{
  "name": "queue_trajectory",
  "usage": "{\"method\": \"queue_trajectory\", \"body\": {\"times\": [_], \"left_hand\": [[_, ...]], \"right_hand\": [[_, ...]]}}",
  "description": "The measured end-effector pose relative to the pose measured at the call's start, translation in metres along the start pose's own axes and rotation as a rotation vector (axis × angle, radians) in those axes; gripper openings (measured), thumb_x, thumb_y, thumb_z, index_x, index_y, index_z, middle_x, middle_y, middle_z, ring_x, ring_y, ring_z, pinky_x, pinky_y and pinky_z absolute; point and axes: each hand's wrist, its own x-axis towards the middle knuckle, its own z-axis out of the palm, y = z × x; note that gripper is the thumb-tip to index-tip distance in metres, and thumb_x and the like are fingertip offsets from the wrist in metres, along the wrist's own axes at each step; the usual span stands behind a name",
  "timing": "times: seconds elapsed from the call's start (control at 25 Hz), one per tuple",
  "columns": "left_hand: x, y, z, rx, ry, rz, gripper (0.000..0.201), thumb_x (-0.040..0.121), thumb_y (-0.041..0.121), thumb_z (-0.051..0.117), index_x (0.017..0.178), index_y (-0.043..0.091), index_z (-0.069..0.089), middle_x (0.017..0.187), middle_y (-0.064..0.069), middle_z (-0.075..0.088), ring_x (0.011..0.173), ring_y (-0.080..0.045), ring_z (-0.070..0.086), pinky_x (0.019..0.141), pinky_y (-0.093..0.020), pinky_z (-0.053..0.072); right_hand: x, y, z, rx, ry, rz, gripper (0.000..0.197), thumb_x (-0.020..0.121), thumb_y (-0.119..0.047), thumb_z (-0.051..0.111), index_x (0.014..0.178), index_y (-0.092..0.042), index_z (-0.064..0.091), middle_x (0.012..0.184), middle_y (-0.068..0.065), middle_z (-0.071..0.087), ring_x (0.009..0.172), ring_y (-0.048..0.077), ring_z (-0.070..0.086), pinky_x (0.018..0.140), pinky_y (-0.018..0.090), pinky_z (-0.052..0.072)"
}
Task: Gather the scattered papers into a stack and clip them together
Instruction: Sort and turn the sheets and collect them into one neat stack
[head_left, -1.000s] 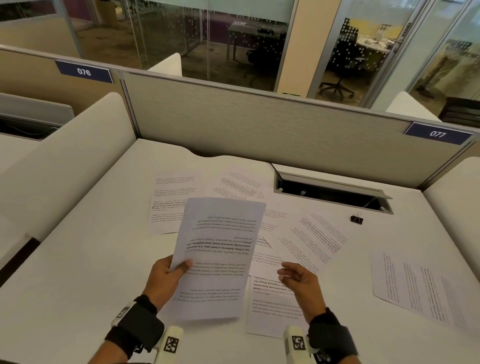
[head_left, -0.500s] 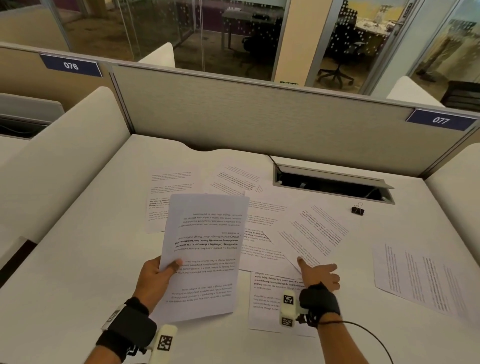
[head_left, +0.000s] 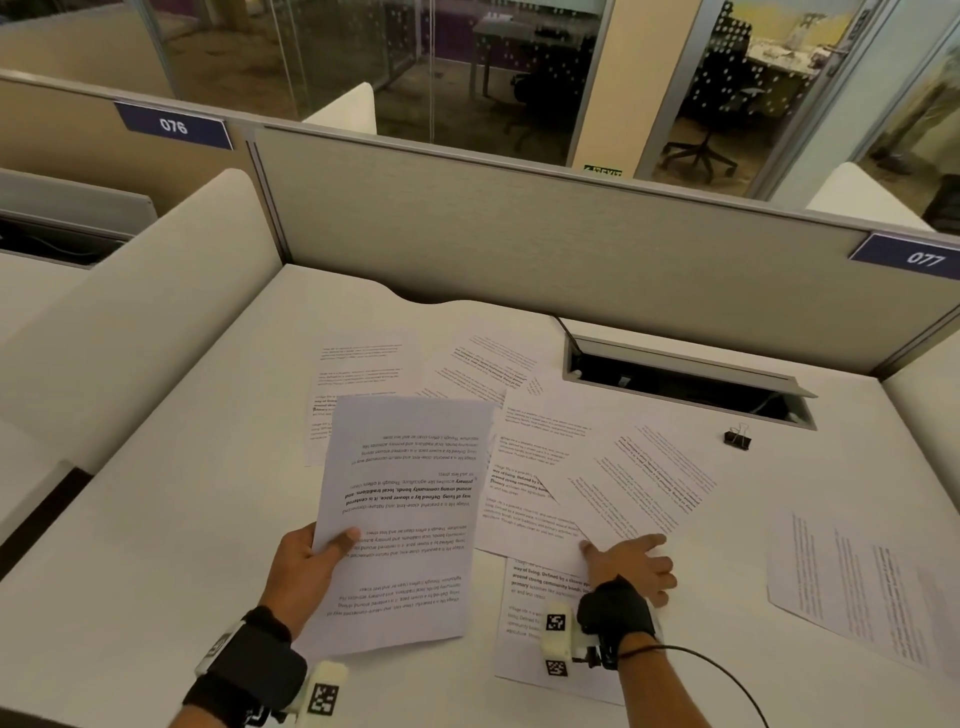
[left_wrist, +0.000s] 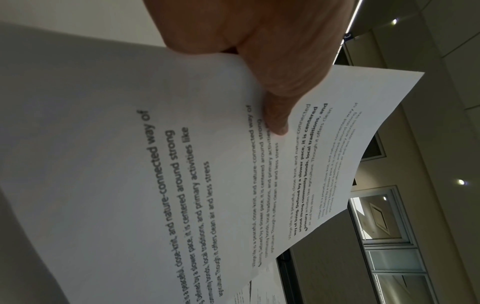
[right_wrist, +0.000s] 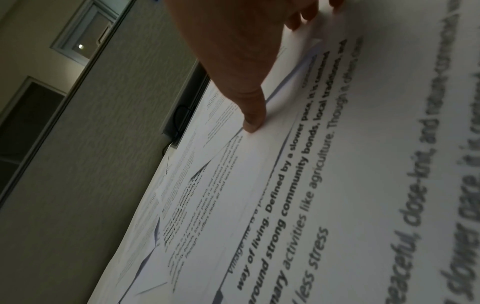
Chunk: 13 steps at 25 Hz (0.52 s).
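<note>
The white desk carries scattered papers spread left of the cable hatch. Nearer than the hatch, the left hand holds a printed sheet raised, thumb on top. The right hand lies flat, fingers spread, on an angled sheet; possibly just touching. A binder clip sits just before the hatch.

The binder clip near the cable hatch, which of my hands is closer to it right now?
Right. Your right hand rests on the overlapping sheets, below and left of the binder clip. Your left hand holds up a sheet much farther left.
</note>
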Motion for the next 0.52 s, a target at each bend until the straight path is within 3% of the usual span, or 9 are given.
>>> {"method": "queue_trajectory", "body": {"times": [0.36, 0.52], "left_hand": [[-0.006, -0.005, -0.001, -0.025, 0.005, 0.001, 0.006, 0.089, 0.015, 0.061, 0.090, 0.012, 0.067, 0.085, -0.011, 0.073, 0.076, -0.032, 0.069, 0.059, -0.034, 0.054], [-0.006, -0.006, -0.008, -0.042, 0.020, 0.005, 0.006, 0.089, 0.015, 0.061, 0.091, 0.013, 0.067, 0.086, -0.011, 0.073, 0.077, -0.033, 0.069, 0.060, -0.035, 0.054]], "right_hand": [[-0.013, 0.003, 0.004, -0.053, 0.046, -0.119, 0.106, 0.079, -0.044, 0.070, 0.150, -0.006, 0.002, 0.144, 0.025, 0.032, 0.127, 0.041, 0.037, 0.106, 0.050, 0.037], [-0.017, 0.005, -0.001, -0.012, 0.002, -0.127, 0.103, 0.080, -0.040, 0.071, 0.151, -0.010, 0.003, 0.138, 0.024, 0.034, 0.120, 0.042, 0.043, 0.103, 0.050, 0.040]]}}
